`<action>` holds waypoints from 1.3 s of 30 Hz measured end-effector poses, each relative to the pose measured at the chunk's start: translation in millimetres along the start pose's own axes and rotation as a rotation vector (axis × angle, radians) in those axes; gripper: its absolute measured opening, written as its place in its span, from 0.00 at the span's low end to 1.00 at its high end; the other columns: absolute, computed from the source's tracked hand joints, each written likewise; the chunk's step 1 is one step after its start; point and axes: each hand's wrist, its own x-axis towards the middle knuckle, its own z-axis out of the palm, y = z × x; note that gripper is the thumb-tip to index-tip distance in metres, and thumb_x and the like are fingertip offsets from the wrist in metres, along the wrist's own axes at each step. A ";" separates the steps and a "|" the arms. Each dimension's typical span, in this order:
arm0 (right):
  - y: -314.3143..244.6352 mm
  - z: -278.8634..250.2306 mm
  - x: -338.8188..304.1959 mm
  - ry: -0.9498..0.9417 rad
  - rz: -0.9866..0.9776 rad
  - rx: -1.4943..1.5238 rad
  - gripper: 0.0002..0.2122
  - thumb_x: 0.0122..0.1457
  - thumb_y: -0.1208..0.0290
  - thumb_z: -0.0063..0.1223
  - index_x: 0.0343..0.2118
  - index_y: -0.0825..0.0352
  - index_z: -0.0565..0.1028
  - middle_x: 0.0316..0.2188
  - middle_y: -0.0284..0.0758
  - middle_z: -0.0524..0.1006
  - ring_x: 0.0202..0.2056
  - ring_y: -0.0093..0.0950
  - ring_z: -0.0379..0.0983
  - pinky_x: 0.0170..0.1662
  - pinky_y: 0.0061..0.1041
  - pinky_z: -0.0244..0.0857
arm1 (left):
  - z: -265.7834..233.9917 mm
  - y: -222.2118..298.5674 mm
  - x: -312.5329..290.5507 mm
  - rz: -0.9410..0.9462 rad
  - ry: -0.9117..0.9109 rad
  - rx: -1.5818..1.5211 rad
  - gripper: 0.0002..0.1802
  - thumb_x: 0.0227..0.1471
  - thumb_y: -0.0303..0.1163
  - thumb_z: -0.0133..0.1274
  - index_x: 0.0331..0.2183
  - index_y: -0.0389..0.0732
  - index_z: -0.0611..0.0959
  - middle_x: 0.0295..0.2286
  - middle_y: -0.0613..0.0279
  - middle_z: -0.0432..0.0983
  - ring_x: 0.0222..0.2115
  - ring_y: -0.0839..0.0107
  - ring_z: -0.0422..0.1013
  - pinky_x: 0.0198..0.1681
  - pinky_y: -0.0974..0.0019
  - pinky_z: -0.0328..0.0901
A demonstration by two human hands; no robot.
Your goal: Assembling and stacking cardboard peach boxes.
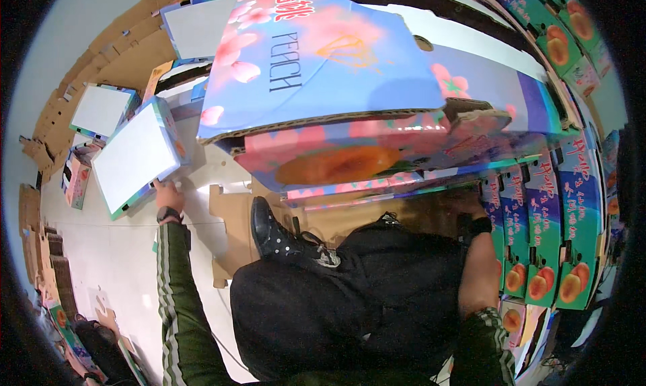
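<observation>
At the left, a cardboard box [138, 158] with a plain white face and green-blue printed edges sits tilted over the pale floor. My left hand [169, 196] grips its near edge, with a fingertip showing at the rim. In deep shadow, my right hand [469, 207] reaches in beside a row of green and purple fruit-printed cartons [538, 231]; its fingers are too dark to make out. A large blue and pink carton [316, 63] with blossom and fruit pictures fills the upper middle, in front of both hands.
More white-faced boxes [102, 109] stand at the far left, near a small pink box [78, 177]. Brown cardboard [229, 231] lies beside my shoe [276, 234]. Stacked cartons [558, 43] line the right. At the lower left, another person [101, 345] is partly visible.
</observation>
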 end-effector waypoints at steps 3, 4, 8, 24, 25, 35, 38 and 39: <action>66.6 -35.3 25.9 0.354 -0.901 -0.972 0.25 0.55 0.58 0.61 0.52 0.68 0.72 0.47 0.41 0.76 0.43 0.31 0.76 0.38 0.29 0.74 | 28.2 3.5 -38.1 0.142 0.116 -0.112 0.11 0.43 0.32 0.56 0.33 0.43 0.82 0.57 0.33 0.55 0.36 0.40 0.74 0.39 0.48 0.72; 53.0 -21.0 27.8 0.345 -0.916 -0.957 0.25 0.55 0.58 0.61 0.52 0.68 0.72 0.47 0.41 0.76 0.43 0.31 0.76 0.38 0.29 0.74 | 14.9 -10.1 -61.1 0.189 0.095 -0.104 0.15 0.41 0.32 0.59 0.36 0.45 0.81 0.56 0.34 0.56 0.37 0.40 0.74 0.38 0.49 0.72; -33.1 17.0 -17.0 0.220 -0.402 -0.674 0.29 0.60 0.43 0.38 0.60 0.53 0.66 0.62 0.37 0.64 0.62 0.42 0.58 0.65 0.51 0.45 | -19.2 -34.6 -159.5 0.234 0.050 0.008 0.23 0.37 0.36 0.66 0.39 0.44 0.78 0.54 0.38 0.60 0.37 0.41 0.73 0.34 0.49 0.71; -83.9 57.8 -81.5 0.169 -0.586 -0.082 0.11 0.60 0.65 0.57 0.38 0.69 0.77 0.27 0.33 0.78 0.31 0.24 0.75 0.37 0.26 0.69 | -290.8 -40.1 -264.1 -0.065 0.828 -0.934 0.26 0.44 0.35 0.70 0.34 0.42 0.66 0.29 0.70 0.63 0.29 0.77 0.61 0.37 0.74 0.61; -97.8 63.2 -96.8 0.155 -0.614 0.048 0.11 0.61 0.66 0.56 0.39 0.69 0.76 0.27 0.33 0.79 0.31 0.24 0.75 0.37 0.26 0.69 | -302.5 -52.9 -271.1 -0.097 0.817 -1.088 0.23 0.47 0.32 0.68 0.36 0.41 0.67 0.32 0.68 0.66 0.31 0.77 0.63 0.39 0.73 0.62; -200.2 129.7 -329.3 -0.360 -1.305 0.571 0.44 0.50 0.53 0.68 0.64 0.63 0.53 0.59 0.41 0.63 0.61 0.34 0.59 0.63 0.36 0.54 | -356.5 -161.5 -331.2 0.531 0.220 -2.046 0.32 0.60 0.49 0.44 0.59 0.39 0.66 0.54 0.51 0.69 0.53 0.56 0.67 0.58 0.51 0.61; -204.7 159.4 -366.1 -0.609 -1.349 0.572 0.53 0.45 0.51 0.71 0.67 0.62 0.45 0.62 0.42 0.59 0.63 0.36 0.57 0.63 0.37 0.53 | -374.3 -84.5 -341.5 0.359 -0.023 -2.060 0.34 0.57 0.49 0.47 0.59 0.38 0.66 0.52 0.50 0.71 0.52 0.56 0.68 0.57 0.52 0.62; -204.3 174.8 -375.5 -0.680 -1.363 0.548 0.54 0.45 0.52 0.71 0.67 0.62 0.43 0.62 0.43 0.58 0.62 0.37 0.57 0.63 0.37 0.53 | -368.8 -97.7 -337.6 0.356 -0.202 -1.925 0.33 0.55 0.45 0.51 0.57 0.37 0.67 0.50 0.52 0.72 0.50 0.58 0.69 0.55 0.55 0.64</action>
